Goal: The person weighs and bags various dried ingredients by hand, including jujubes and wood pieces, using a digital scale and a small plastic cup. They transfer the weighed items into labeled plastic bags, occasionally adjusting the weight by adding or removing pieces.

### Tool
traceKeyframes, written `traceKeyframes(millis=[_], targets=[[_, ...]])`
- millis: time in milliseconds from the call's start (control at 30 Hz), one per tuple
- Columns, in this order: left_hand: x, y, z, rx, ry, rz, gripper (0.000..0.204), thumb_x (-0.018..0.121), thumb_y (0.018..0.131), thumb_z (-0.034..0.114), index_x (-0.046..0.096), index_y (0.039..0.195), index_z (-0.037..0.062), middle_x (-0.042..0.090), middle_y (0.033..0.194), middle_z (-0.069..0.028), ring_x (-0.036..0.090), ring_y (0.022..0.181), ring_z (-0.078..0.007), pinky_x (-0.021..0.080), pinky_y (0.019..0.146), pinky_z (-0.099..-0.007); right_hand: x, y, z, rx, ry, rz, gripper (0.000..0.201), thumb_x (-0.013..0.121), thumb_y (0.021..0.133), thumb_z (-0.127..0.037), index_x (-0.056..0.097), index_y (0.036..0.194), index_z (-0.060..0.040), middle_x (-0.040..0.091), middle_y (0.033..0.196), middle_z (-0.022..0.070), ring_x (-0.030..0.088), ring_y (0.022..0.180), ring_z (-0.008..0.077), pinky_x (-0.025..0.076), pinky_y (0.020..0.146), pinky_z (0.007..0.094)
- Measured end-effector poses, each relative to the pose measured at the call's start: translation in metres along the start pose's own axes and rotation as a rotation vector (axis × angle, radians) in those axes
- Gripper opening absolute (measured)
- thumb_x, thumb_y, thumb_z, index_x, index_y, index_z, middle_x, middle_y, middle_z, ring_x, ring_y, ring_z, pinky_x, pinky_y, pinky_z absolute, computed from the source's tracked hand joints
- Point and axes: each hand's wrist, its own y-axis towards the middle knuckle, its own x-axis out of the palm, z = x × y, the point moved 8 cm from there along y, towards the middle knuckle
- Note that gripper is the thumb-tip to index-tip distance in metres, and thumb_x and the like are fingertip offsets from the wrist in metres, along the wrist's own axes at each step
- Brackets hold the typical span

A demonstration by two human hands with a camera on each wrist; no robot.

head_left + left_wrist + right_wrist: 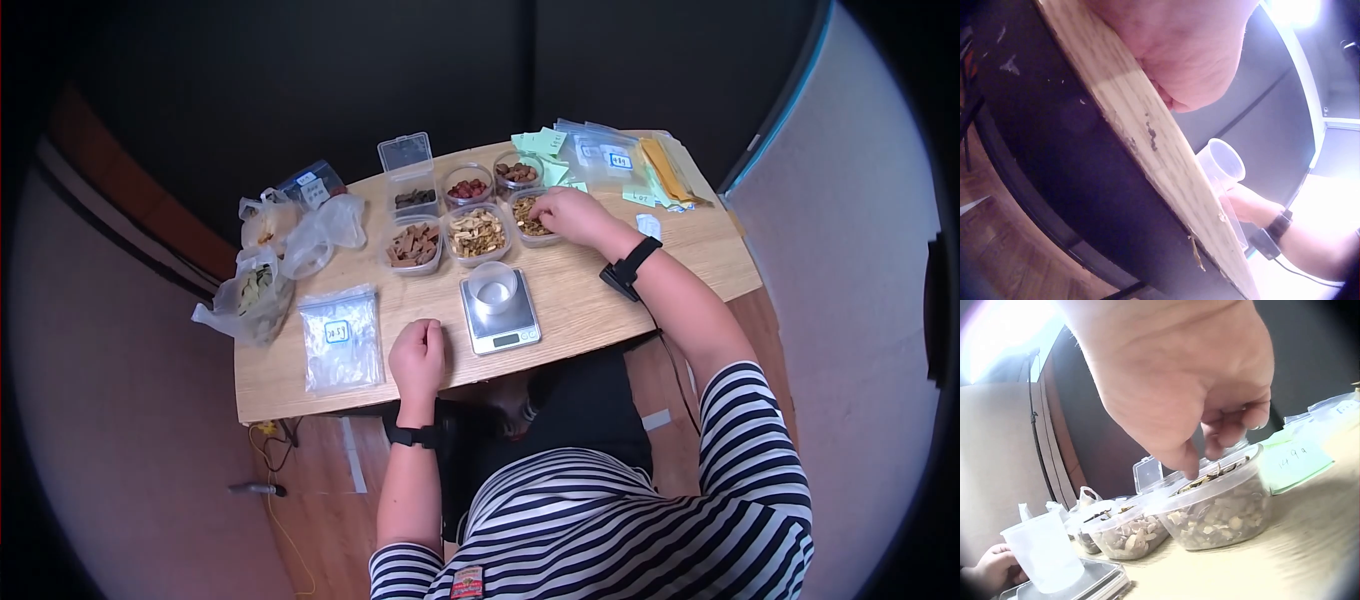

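My right hand [575, 216] reaches into a clear tub [1216, 515] of dried, yellowish-brown chips at the far right of the front row. Its thumb and curled fingers point down at the chips; whether they pinch any I cannot tell. My left hand [417, 357] rests in a loose fist at the table's front edge, with nothing seen in it. Between the hands, a clear plastic cup [493, 288] stands on a flat digital scale [503, 335]. Left of the reached-into tub are a tub of pale slices [477, 233] and a tub of brown bark pieces [414, 246].
Behind stand tubs of red dried fruit [468, 189], brown nuts [517, 172] and dark pieces [414, 198] under a raised lid. Plastic bags [262, 290] sit at left, a labelled zip bag [340, 345] near the front. Green notes [540, 142] and envelopes [665, 170] lie at back right.
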Motion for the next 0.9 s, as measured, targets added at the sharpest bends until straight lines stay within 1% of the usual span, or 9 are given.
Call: traceKeyframes(millis=[133, 200, 433, 500, 633, 733, 800, 833, 900], targets=[[0.001, 0.0, -0.001, 0.007, -0.001, 0.003, 0.029, 0.059, 0.099, 0.025, 0.07, 0.093, -0.0005, 0.067, 0.081, -0.017, 0.065, 0.076, -0.0326, 0.05, 0.071, -0.0389, 0.006, -0.002, 0.0, -0.019, -0.036, -0.015, 0.025, 0.057, 0.088, -0.014, 0.077, 0.103, -0.0115, 0.072, 0.099, 0.0147, 0.068, 0.095, 0.033, 0.054, 0.085, 0.0449], [0.002, 0.0, -0.002, 0.003, -0.013, -0.003, 0.03, 0.059, 0.099, 0.026, 0.07, 0.092, -0.0006, 0.067, 0.081, -0.0169, 0.065, 0.076, -0.0329, 0.05, 0.071, -0.0395, 0.004, 0.001, 0.014, 0.069, -0.057, 0.008, 0.024, 0.059, 0.087, -0.015, 0.077, 0.101, -0.0105, 0.072, 0.096, 0.0149, 0.068, 0.093, 0.0334, 0.055, 0.084, 0.0447], [0.0, 0.0, 0.002, 0.033, 0.007, 0.022, 0.026, 0.06, 0.097, 0.023, 0.071, 0.088, 0.0014, 0.066, 0.08, -0.0156, 0.064, 0.074, -0.0336, 0.05, 0.068, -0.0408, 0.005, 0.002, -0.001, 0.005, -0.046, 0.035, 0.019, 0.063, 0.084, -0.017, 0.077, 0.093, -0.0093, 0.072, 0.094, 0.0144, 0.069, 0.089, 0.0331, 0.055, 0.081, 0.0445], [0.001, 0.0, -0.002, -0.002, 0.004, 0.005, 0.026, 0.06, 0.097, 0.023, 0.071, 0.089, 0.0011, 0.067, 0.081, -0.0159, 0.065, 0.074, -0.034, 0.05, 0.069, -0.0409, 0.014, 0.003, -0.001, 0.099, -0.068, -0.094, 0.018, 0.066, 0.086, -0.021, 0.077, 0.095, -0.0093, 0.071, 0.094, 0.0137, 0.067, 0.091, 0.0322, 0.054, 0.082, 0.0426], [0.001, 0.0, -0.002, 0.012, -0.001, 0.011, 0.029, 0.059, 0.099, 0.026, 0.07, 0.091, -0.0001, 0.066, 0.079, -0.0155, 0.064, 0.074, -0.0318, 0.049, 0.069, -0.0388, 0.02, 0.008, 0.006, 0.099, -0.089, -0.092, 0.018, 0.068, 0.085, -0.021, 0.077, 0.095, -0.0098, 0.073, 0.092, 0.0141, 0.068, 0.088, 0.0331, 0.054, 0.08, 0.042], [-0.001, 0.0, -0.001, 0.019, -0.016, 0.025, 0.029, 0.06, 0.099, 0.026, 0.07, 0.091, 0.0001, 0.066, 0.079, -0.0151, 0.064, 0.073, -0.0315, 0.049, 0.069, -0.0387, 0.016, 0.011, 0.019, 0.139, 0.113, -0.041, 0.019, 0.07, 0.086, -0.023, 0.077, 0.095, -0.0081, 0.074, 0.09, 0.0135, 0.069, 0.082, 0.03, 0.054, 0.077, 0.0393], [0.0, -0.001, 0.0, 0.013, -0.007, 0.01, 0.029, 0.06, 0.098, 0.026, 0.07, 0.091, 0.0004, 0.066, 0.079, -0.0151, 0.064, 0.074, -0.0314, 0.049, 0.069, -0.0388, 0.011, 0.008, 0.033, 0.316, 0.38, -0.032, 0.019, 0.071, 0.088, -0.025, 0.078, 0.092, -0.0073, 0.074, 0.085, 0.0098, 0.068, 0.075, 0.0198, 0.054, 0.071, 0.0338], [0.0, 0.0, 0.0, 0.01, -0.01, 0.013, 0.029, 0.06, 0.098, 0.026, 0.07, 0.091, 0.0004, 0.066, 0.079, -0.0151, 0.064, 0.074, -0.0314, 0.049, 0.069, -0.0388, 0.008, 0.008, 0.032, 0.315, 0.377, -0.035, 0.019, 0.071, 0.088, -0.025, 0.078, 0.092, -0.0073, 0.074, 0.085, 0.0098, 0.068, 0.075, 0.0198, 0.054, 0.071, 0.0338], [0.0, 0.0, 0.0, -0.006, 0.009, 0.003, 0.028, 0.06, 0.098, 0.026, 0.071, 0.092, 0.0007, 0.067, 0.08, -0.0154, 0.065, 0.075, -0.0315, 0.049, 0.069, -0.0393, 0.004, 0.011, 0.029, 0.306, 0.572, -0.022, 0.021, 0.072, 0.09, -0.025, 0.077, 0.092, -0.0041, 0.071, 0.08, 0.0041, 0.062, 0.071, 0.012, 0.05, 0.067, 0.0291]])
